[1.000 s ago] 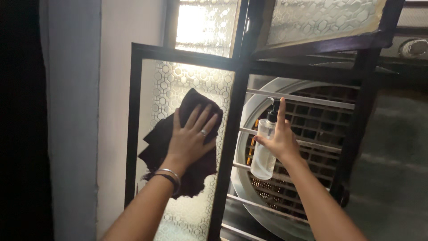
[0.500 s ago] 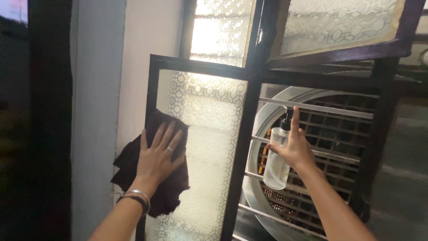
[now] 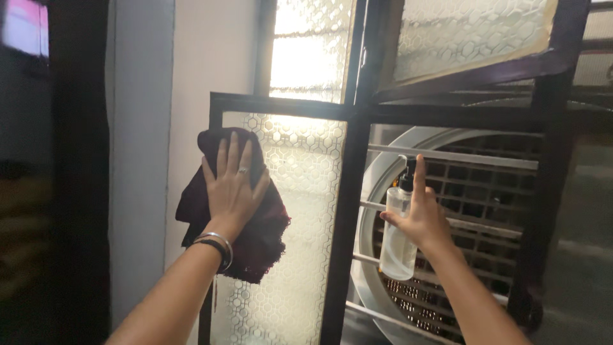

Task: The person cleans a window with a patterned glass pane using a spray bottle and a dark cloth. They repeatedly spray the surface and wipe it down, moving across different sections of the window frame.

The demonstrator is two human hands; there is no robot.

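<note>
Left hand (image 3: 233,186): lying flat with fingers spread apart, palm pressing a dark maroon cloth (image 3: 255,236) against the patterned frosted glass pane (image 3: 300,211) at its upper left corner, just beside the dark window frame (image 3: 348,191); a ring is showing on one finger, and a metal bangle (image 3: 216,241) with a dark band is sitting at the wrist. Cloth: hanging bunched below and to both sides of the hand, its frayed lower edge drooping over the glass and overlapping the frame's left upright. Right hand (image 3: 418,217): wrapping around a clear plastic pump bottle (image 3: 396,236), held upright in front of the open half of the window, index finger extending straight up alongside the black pump head (whether it is pressing the pump cannot be told). Behind the bottle: horizontal metal bars (image 3: 460,156) are crossing a round grey cooler housing (image 3: 377,185) with a grille. Above: a second frosted pane (image 3: 466,32) is tilting outward in its own dark frame.
</note>
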